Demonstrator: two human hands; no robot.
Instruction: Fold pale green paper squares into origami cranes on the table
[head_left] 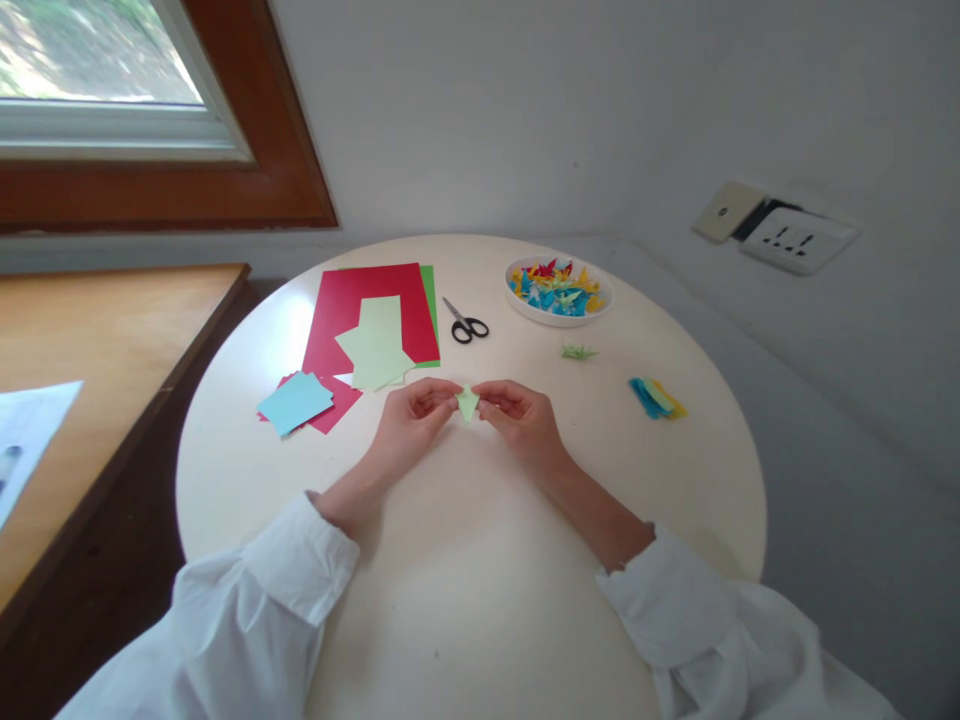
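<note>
A small pale green piece of folded paper (pixel 467 404) is held over the middle of the round white table (pixel 480 600), its narrow end pointing towards me. My left hand (pixel 420 412) pinches its left edge between thumb and fingers. On the opposite edge, my right hand (pixel 521 415) grips it the same way. Beyond my left hand lie light green paper sheets (pixel 381 340) on a red sheet (pixel 330 310). Scissors (pixel 466 325) with black handles rest past the folded paper, blades pointing away.
A white dish (pixel 562 320) of colourful folded paper pieces stands at the back right. Nearer are a small green paper cluster (pixel 578 352) and blue and yellow paper strips (pixel 656 397). Light blue squares (pixel 298 402) lie at left. A wooden table (pixel 150 340) adjoins the left side.
</note>
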